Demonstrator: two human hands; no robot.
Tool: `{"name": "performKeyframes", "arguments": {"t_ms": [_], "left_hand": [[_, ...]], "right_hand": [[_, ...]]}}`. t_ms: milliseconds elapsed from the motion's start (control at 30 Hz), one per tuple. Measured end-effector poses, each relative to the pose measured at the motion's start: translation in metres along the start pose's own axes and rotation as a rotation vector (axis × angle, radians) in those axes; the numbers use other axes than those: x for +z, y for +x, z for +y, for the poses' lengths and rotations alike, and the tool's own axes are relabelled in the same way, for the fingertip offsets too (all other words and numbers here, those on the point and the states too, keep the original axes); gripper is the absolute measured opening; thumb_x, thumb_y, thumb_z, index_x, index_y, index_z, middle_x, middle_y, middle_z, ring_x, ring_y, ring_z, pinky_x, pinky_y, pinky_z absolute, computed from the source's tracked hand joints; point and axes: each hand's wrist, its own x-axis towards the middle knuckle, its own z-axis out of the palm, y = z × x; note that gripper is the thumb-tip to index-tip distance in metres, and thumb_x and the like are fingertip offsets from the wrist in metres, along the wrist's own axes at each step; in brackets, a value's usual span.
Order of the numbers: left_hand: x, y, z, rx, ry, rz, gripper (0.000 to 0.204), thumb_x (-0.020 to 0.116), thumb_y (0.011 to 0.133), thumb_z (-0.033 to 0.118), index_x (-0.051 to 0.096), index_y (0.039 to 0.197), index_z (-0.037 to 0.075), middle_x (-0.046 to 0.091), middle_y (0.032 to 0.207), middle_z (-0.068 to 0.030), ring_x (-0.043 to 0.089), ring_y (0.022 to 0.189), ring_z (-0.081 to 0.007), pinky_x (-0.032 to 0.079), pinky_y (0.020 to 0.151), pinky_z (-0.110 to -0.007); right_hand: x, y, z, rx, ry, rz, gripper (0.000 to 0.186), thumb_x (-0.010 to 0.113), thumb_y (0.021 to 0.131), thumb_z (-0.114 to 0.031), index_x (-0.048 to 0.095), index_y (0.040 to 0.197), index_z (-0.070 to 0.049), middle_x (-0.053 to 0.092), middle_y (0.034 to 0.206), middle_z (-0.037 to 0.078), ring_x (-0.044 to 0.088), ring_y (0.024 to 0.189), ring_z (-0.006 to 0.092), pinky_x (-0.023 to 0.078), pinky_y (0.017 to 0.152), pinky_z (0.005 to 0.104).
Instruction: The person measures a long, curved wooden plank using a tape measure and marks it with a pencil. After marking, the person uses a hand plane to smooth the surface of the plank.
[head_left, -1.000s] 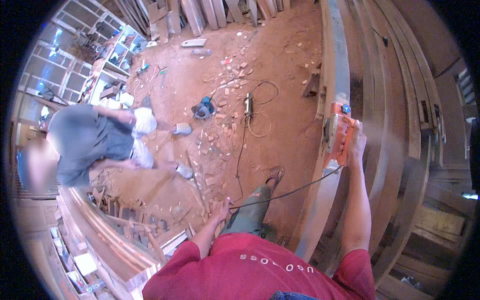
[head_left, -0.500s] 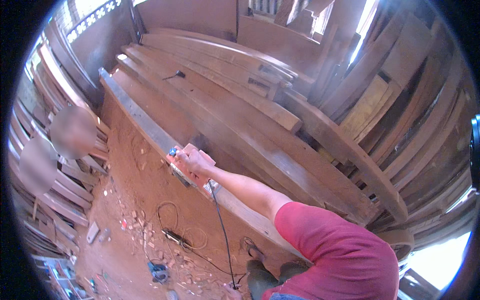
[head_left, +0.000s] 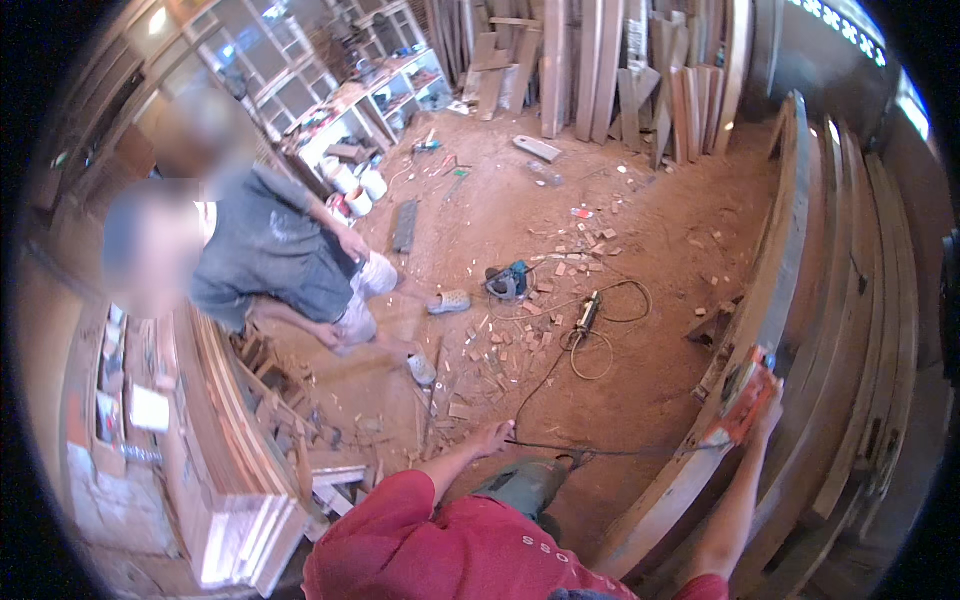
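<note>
My right hand [head_left: 767,408] is closed round an orange-red electric planer [head_left: 740,396] with a blue knob at its front. The planer rests on a long wooden beam [head_left: 788,268] that runs away along the right side. From its rear end a dark power cord [head_left: 632,453] stretches left, low over the floor. My left hand [head_left: 490,440] grips this cord, apart from the beam and beside my leg.
A person in a dark shirt [head_left: 270,245] is at the left. Wood scraps [head_left: 515,345], a teal power tool [head_left: 508,281] and an extension socket [head_left: 588,312] with coiled cord lie on the dusty floor. Stacked boards [head_left: 240,480] stand near left; more beams [head_left: 860,330] lie at right.
The view has swung left, bringing the person, shelves and floor into sight. My left hand, low at the bottom edge before, now shows fully with the cord. My right hand stays on the planer.
</note>
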Motion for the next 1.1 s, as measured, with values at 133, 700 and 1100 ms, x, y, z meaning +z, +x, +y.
{"name": "performKeyframes", "arguments": {"t_ms": [133, 700, 1100], "left_hand": [[0.032, -0.052, -0.066, -0.062, 0.147, 0.041, 0.07, 0.024, 0.103, 0.056, 0.067, 0.108, 0.002, 0.07, 0.087, -0.0216, 0.066, 0.095, -0.0364, 0.05, 0.091, -0.045], [0.037, -0.161, -0.19, -0.144, 0.196, 0.066, 0.074, 0.025, 0.102, 0.06, 0.064, 0.113, -0.003, 0.066, 0.108, -0.0266, 0.061, 0.11, -0.0406, 0.045, 0.099, -0.049], [0.045, -0.172, -0.159, 0.154, 0.189, 0.003, 0.07, 0.026, 0.102, 0.058, 0.068, 0.108, 0.003, 0.067, 0.11, -0.0252, 0.06, 0.111, -0.0437, 0.043, 0.099, -0.052]], "right_hand": [[-0.035, -0.119, -0.025, 0.398, 0.358, -0.219, 0.057, 0.04, 0.101, -0.056, 0.061, 0.126, -0.01, 0.063, 0.108, 0.006, 0.059, 0.1, 0.0191, 0.046, 0.089, 0.0358], [-0.079, -0.431, -0.129, 0.457, 0.108, 0.383, 0.057, 0.053, 0.095, -0.056, 0.061, 0.115, -0.003, 0.06, 0.083, 0.006, 0.058, 0.064, 0.0182, 0.047, 0.051, 0.0315], [-0.154, -0.53, -0.147, 0.463, -0.186, 0.574, 0.055, 0.055, 0.096, -0.052, 0.06, 0.117, -0.001, 0.061, 0.087, 0.007, 0.06, 0.066, 0.0184, 0.048, 0.052, 0.0304]]}}
